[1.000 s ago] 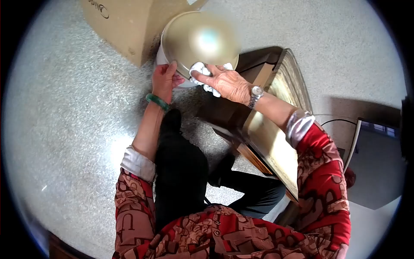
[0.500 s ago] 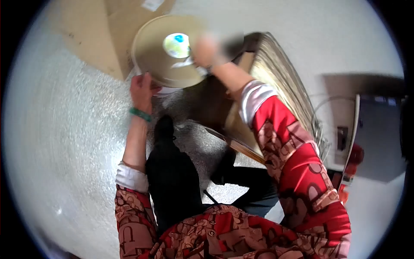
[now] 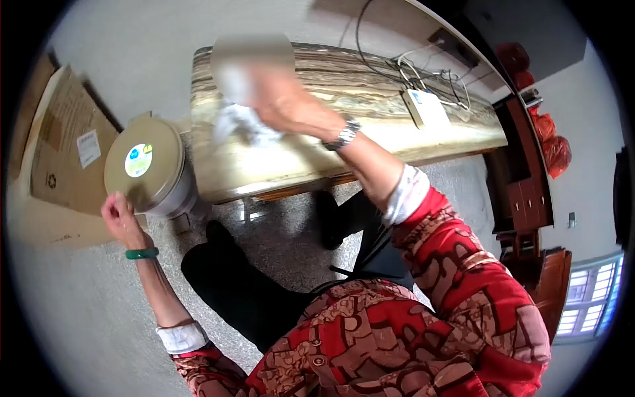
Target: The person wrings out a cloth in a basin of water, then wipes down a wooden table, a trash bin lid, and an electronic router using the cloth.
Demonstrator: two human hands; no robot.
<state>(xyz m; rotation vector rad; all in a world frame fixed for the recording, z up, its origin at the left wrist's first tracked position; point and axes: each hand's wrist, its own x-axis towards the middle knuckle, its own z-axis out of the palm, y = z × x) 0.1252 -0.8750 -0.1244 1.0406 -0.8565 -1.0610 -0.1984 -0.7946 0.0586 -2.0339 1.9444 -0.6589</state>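
My right hand [image 3: 274, 99], with a metal watch on its wrist, is over the left end of a marble-patterned table [image 3: 344, 79]. Beneath and beside its fingers lies a white cloth [image 3: 250, 124] that the hand grips; a blurred patch covers part of both. My left hand [image 3: 120, 215], above a green bangle, is at the front edge of a round bucket's tan lid [image 3: 159, 175]. Its fingers are curled, and nothing shows in them. The lid bears a round white, blue and green sticker and sits on the pale bucket [image 3: 177, 198].
Cardboard boxes [image 3: 76, 145] stand at the left beside the bucket. A white power strip [image 3: 425, 109] and tangled cables are on the table's right part. Farther right are a dark red cabinet [image 3: 527, 188], red bags [image 3: 555, 155] and a window [image 3: 589, 298].
The view has swung right, showing the table's length. My right hand has gone from the bucket lid to the table with the cloth. My left hand remains near the lid, fingers now curled.
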